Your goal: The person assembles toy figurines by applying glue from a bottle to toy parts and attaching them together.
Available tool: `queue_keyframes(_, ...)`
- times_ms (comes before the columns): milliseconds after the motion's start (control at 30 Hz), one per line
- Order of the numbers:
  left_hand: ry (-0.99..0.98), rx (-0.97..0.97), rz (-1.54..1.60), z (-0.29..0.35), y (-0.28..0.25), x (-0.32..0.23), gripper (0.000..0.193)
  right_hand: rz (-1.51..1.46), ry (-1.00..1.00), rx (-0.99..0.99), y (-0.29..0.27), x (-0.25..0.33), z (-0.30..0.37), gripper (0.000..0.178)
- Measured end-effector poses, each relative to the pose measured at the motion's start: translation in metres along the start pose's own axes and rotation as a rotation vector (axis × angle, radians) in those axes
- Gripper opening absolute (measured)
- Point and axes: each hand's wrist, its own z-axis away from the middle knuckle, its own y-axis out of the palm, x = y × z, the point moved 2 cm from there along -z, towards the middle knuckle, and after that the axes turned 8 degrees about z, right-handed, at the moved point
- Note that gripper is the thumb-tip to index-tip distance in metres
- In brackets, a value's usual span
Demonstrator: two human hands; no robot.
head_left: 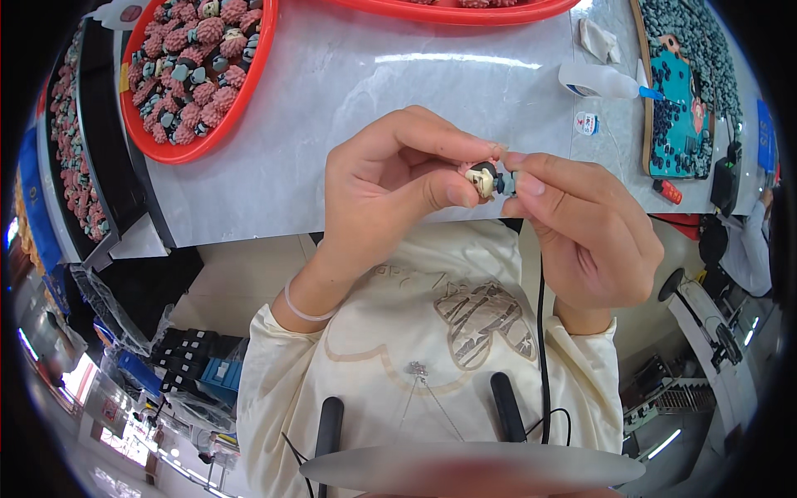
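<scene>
Just above the table's near edge, both of my hands meet at a small toy figurine. Its head point(480, 179), with a cream face and dark and pink hair, is pinched between the thumb and fingers of my left hand point(374, 174). My right hand point(594, 220) grips the small blue-grey body point(506, 183) between thumb and fingertips. Head and body touch or lie very close together, the head to the left. The fingertips partly cover both parts, so I cannot tell how firmly they are joined.
A red basket point(267, 66) of pink-haired figurine pieces stands at the far left, beside a black-edged belt point(108, 133) carrying more. Another red basket point(498, 17) is at the back. To the right are a white bottle point(602, 81), a crumpled tissue point(599, 40) and a tray point(644, 124) of blue-grey parts.
</scene>
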Motion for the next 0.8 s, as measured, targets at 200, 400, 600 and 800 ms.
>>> queue_keyframes(200,0.091,-0.027,-0.037,0.002,-0.001,0.002,0.022,0.04,-0.007,-0.009,0.003,0.002,-0.002,0.01)
queue_keyframes(400,0.114,-0.02,-0.063,0.001,0.0,0.003,0.021,0.034,0.015,0.004,0.003,0.001,-0.003,0.009)
queue_keyframes(600,0.106,0.0,-0.068,0.003,0.0,0.002,0.02,-0.021,0.033,0.044,0.001,-0.001,-0.001,0.009)
queue_keyframes(800,0.048,0.086,-0.038,0.004,-0.003,0.002,0.024,-0.266,0.142,0.194,-0.003,-0.019,-0.002,0.031)
